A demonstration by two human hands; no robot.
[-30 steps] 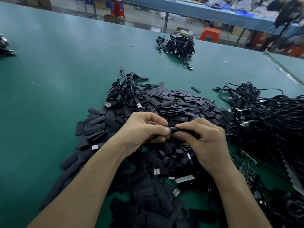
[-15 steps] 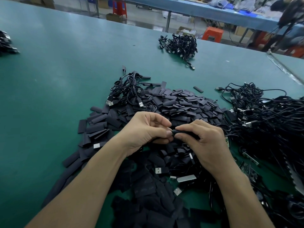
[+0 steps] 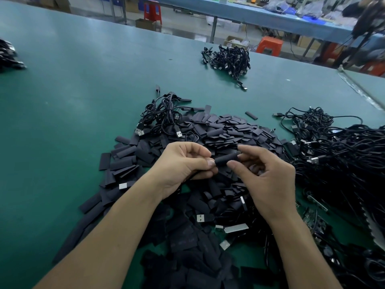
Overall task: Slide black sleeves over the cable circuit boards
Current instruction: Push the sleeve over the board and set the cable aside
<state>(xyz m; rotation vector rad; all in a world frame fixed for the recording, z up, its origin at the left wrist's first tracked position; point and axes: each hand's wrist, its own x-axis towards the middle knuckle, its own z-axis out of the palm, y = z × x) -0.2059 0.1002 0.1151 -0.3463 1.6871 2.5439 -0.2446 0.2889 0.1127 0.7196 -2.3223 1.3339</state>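
At frame centre, above the pile (image 3: 229, 130), the right hand (image 3: 268, 176) has loosened from its pinch and now lies open beside the sleeve (image 3: 227, 158), which the left hand (image 3: 183, 165) alone still pinches, so this board is probably covered.

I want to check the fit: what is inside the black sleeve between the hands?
Its inside is covered: the black sleeve is opaque. Only a black cable shows, leaving below the left hand.
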